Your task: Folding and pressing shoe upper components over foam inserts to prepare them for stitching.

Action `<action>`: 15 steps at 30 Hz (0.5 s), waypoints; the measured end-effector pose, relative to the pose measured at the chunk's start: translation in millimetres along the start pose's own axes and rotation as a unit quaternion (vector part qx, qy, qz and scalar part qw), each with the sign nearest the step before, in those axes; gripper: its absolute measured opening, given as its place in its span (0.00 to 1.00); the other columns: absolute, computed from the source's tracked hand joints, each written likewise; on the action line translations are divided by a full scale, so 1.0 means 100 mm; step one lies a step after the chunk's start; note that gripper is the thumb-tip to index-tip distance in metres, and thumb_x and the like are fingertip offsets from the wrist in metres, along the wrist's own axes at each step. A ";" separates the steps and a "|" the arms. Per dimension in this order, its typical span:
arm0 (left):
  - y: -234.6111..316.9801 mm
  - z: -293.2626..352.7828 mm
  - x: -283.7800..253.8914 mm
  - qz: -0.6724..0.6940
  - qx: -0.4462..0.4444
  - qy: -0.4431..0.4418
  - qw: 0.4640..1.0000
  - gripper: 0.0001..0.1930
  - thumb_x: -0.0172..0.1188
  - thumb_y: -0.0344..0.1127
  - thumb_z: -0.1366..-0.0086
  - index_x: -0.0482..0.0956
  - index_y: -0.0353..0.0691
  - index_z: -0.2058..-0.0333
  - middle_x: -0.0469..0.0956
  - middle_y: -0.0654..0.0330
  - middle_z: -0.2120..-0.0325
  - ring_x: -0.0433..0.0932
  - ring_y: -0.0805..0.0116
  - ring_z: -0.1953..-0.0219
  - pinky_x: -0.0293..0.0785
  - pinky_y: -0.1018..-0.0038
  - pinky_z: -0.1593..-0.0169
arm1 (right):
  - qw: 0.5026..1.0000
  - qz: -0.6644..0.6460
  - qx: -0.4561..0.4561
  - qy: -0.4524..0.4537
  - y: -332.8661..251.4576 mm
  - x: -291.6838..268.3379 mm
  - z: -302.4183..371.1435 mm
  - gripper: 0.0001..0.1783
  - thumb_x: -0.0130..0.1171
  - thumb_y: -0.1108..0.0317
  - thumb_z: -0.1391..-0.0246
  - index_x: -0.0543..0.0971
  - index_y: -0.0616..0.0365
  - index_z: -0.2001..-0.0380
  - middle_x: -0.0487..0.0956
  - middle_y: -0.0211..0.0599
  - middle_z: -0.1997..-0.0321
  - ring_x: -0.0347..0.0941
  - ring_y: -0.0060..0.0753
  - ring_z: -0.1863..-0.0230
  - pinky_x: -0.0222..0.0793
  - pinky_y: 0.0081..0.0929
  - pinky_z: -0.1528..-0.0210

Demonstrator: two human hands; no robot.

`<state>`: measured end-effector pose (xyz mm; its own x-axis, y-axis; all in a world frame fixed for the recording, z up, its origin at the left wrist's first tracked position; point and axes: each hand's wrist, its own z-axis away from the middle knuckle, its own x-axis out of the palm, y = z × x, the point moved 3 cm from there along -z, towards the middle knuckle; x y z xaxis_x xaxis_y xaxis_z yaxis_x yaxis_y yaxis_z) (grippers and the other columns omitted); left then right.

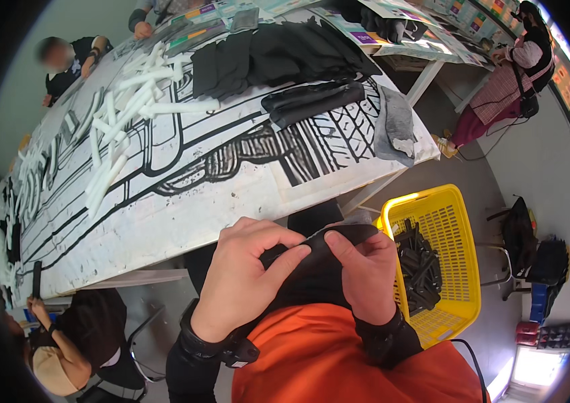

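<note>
In front of my orange garment, both hands grip a piece of black fabric. My left hand is closed, its thumb and fingers pinching the fabric's left part. My right hand is closed too, with the thumb pressed on top of the fabric and the fingers hidden beneath it. A greyish edge shows along the far side of the piece. Beyond the hands, on the table, lie a folded black fabric bundle and a wide pile of flat black fabric pieces.
White tubes lie heaped on the patterned table. A grey cloth lies by its right corner. A yellow basket holding black rolled pieces stands close at my right. Other people sit and stand around the table.
</note>
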<state>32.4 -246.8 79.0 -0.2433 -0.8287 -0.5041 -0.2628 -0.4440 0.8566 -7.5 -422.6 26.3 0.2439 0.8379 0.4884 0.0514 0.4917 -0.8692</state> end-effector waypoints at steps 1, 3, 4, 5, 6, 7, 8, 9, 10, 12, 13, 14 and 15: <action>0.03 -0.01 0.00 -0.001 0.003 -0.001 1.000 0.06 0.74 0.30 0.40 0.88 0.36 0.66 0.86 0.60 0.69 0.79 0.63 0.62 0.73 0.69 0.53 | 1.000 -0.002 -0.005 -0.002 0.02 0.00 0.00 0.09 0.68 0.83 0.41 0.85 0.65 0.57 0.85 0.29 0.60 0.79 0.17 0.60 0.75 0.17 0.53; 0.10 -0.02 0.00 -0.014 0.021 -0.002 1.000 0.08 0.75 0.31 0.40 0.88 0.36 0.64 0.86 0.59 0.68 0.79 0.63 0.62 0.73 0.69 0.54 | 1.000 -0.002 -0.010 -0.007 0.01 0.03 -0.02 0.10 0.68 0.82 0.41 0.85 0.65 0.56 0.86 0.30 0.60 0.79 0.17 0.61 0.76 0.17 0.53; 0.09 -0.03 0.01 -0.016 0.023 -0.002 1.000 0.08 0.75 0.31 0.40 0.88 0.36 0.64 0.86 0.59 0.68 0.79 0.63 0.62 0.73 0.69 0.54 | 1.000 -0.001 -0.010 -0.014 0.01 0.04 -0.03 0.11 0.68 0.82 0.41 0.85 0.65 0.55 0.86 0.30 0.60 0.79 0.18 0.61 0.76 0.17 0.53; 0.06 -0.05 0.03 -0.015 0.007 0.007 1.000 0.07 0.74 0.32 0.40 0.88 0.38 0.65 0.86 0.58 0.69 0.79 0.60 0.63 0.73 0.68 0.54 | 1.000 -0.002 -0.011 -0.014 0.00 0.04 -0.04 0.11 0.68 0.82 0.41 0.85 0.65 0.55 0.86 0.30 0.60 0.79 0.18 0.61 0.76 0.17 0.53; 0.03 -0.06 0.03 -0.013 -0.008 0.015 1.000 0.07 0.74 0.34 0.40 0.88 0.39 0.66 0.86 0.58 0.70 0.79 0.57 0.64 0.73 0.66 0.55 | 1.000 -0.010 -0.022 -0.003 -0.03 0.04 -0.06 0.11 0.69 0.81 0.41 0.85 0.65 0.55 0.86 0.30 0.60 0.79 0.17 0.62 0.76 0.16 0.54; 0.04 -0.06 0.04 -0.014 -0.005 0.014 1.000 0.07 0.74 0.34 0.40 0.88 0.39 0.66 0.86 0.58 0.70 0.79 0.57 0.64 0.73 0.66 0.55 | 0.999 -0.017 -0.034 0.011 -0.06 0.03 -0.07 0.11 0.70 0.80 0.41 0.85 0.65 0.55 0.86 0.29 0.61 0.79 0.16 0.63 0.76 0.15 0.56; 0.03 -0.06 0.03 -0.006 -0.010 0.013 1.000 0.07 0.74 0.33 0.40 0.88 0.39 0.66 0.86 0.59 0.70 0.79 0.58 0.64 0.74 0.66 0.55 | 0.999 -0.017 -0.036 0.012 -0.09 -0.01 -0.06 0.11 0.70 0.80 0.41 0.85 0.65 0.55 0.86 0.29 0.61 0.79 0.16 0.63 0.76 0.15 0.56; 0.03 -0.05 0.02 0.001 -0.015 0.013 1.000 0.06 0.74 0.33 0.40 0.88 0.39 0.65 0.86 0.59 0.70 0.79 0.59 0.64 0.74 0.67 0.55 | 0.999 -0.002 -0.031 0.009 -0.10 -0.06 -0.06 0.12 0.70 0.80 0.41 0.84 0.65 0.54 0.86 0.29 0.61 0.79 0.15 0.64 0.75 0.14 0.58; 0.04 -0.05 0.02 0.001 -0.014 0.011 1.000 0.06 0.74 0.33 0.40 0.88 0.39 0.65 0.86 0.59 0.70 0.79 0.59 0.64 0.74 0.67 0.55 | 1.000 0.013 -0.025 0.007 -0.11 -0.10 -0.06 0.12 0.70 0.79 0.42 0.84 0.65 0.54 0.86 0.29 0.62 0.79 0.14 0.65 0.74 0.13 0.60; 0.04 -0.04 0.04 0.020 -0.029 -0.003 0.999 0.08 0.75 0.30 0.39 0.88 0.36 0.63 0.84 0.58 0.68 0.79 0.65 0.62 0.73 0.72 0.53 | 1.000 0.014 -0.021 0.012 -0.11 -0.12 -0.05 0.12 0.70 0.79 0.41 0.84 0.65 0.54 0.86 0.28 0.62 0.79 0.13 0.65 0.73 0.12 0.61; 0.04 -0.05 0.05 0.020 -0.028 -0.004 0.999 0.08 0.75 0.30 0.39 0.88 0.36 0.63 0.84 0.58 0.68 0.79 0.65 0.62 0.73 0.72 0.53 | 1.000 0.017 -0.016 0.015 -0.11 -0.13 -0.05 0.12 0.70 0.79 0.41 0.84 0.65 0.54 0.86 0.28 0.62 0.78 0.12 0.66 0.73 0.11 0.62; 0.04 -0.05 0.07 0.036 -0.038 -0.006 0.999 0.07 0.74 0.30 0.39 0.87 0.36 0.63 0.84 0.58 0.67 0.79 0.66 0.61 0.73 0.72 0.53 | 1.000 0.016 -0.017 0.016 -0.11 -0.13 -0.05 0.12 0.70 0.79 0.41 0.84 0.65 0.54 0.86 0.28 0.62 0.78 0.12 0.66 0.73 0.11 0.62; 0.04 -0.05 0.08 0.053 -0.048 -0.007 0.997 0.07 0.74 0.29 0.39 0.87 0.35 0.63 0.84 0.58 0.67 0.80 0.66 0.61 0.73 0.73 0.53 | 1.000 0.011 -0.025 0.016 -0.12 -0.13 -0.05 0.12 0.70 0.79 0.41 0.85 0.65 0.54 0.86 0.29 0.63 0.79 0.13 0.65 0.73 0.11 0.61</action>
<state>34.3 -257.1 79.1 -0.2773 -0.8682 -0.4116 -0.1451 -0.3856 0.9112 -6.0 -440.8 29.8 0.2765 0.8398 0.4672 0.0934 0.4604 -0.8828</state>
